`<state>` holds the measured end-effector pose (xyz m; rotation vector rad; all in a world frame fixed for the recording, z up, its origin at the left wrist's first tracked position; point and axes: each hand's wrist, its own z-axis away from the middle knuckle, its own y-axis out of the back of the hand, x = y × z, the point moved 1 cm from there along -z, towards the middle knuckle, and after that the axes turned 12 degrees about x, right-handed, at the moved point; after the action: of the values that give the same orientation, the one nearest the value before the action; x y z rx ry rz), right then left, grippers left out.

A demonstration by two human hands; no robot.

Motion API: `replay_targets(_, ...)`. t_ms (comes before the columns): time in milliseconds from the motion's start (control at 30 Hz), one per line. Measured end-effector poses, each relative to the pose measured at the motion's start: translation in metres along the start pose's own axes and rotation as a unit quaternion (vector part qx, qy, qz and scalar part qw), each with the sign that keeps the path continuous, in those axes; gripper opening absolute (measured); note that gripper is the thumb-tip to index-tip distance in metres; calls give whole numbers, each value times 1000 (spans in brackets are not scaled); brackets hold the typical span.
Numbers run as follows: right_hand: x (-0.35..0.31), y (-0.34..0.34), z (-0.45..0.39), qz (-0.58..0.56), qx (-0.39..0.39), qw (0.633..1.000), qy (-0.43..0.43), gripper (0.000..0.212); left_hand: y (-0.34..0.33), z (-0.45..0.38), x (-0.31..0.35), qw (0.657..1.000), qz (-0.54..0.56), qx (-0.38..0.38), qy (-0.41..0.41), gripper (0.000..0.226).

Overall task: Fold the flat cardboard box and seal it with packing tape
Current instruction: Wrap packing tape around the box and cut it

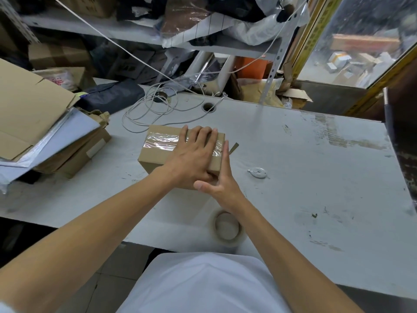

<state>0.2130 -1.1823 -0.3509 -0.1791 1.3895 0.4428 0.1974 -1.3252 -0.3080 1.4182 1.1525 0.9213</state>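
Note:
A small brown cardboard box [155,154] stands folded on the white table [304,177], with a strip of clear packing tape [161,142] across its top. My left hand [191,157] lies flat on the box top, fingers spread over the tape. My right hand [222,177] presses flat against the box's right side, fingers pointing away from me and thumb at the near corner. A roll of clear packing tape [226,227] lies on the table near the front edge, partly hidden under my right forearm.
A stack of flat cardboard and plastic mailers [42,123] fills the left side. A coiled white cable [153,109] lies behind the box by a grommet hole [208,107]. A small round metal object [258,172] sits right of the box. Cluttered shelves stand behind.

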Motion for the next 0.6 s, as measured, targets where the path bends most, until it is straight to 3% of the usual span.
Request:
replay_targets(167, 31, 16, 30, 76, -42, 996, 5, 122, 1, 0, 0, 1000, 8, 6, 2, 114)
replay_targets(300, 2, 20, 11, 57, 17, 998, 36, 124, 1, 0, -1, 1000, 2, -5, 3, 115)
replay_targets(433, -26, 6, -13, 54, 18, 998, 36, 128, 0, -1, 0, 1000, 6, -4, 14, 102)
replay_targets(600, -4, 11, -3, 22, -28, 999, 20, 127, 0, 0, -1, 1000, 13, -6, 18, 118)
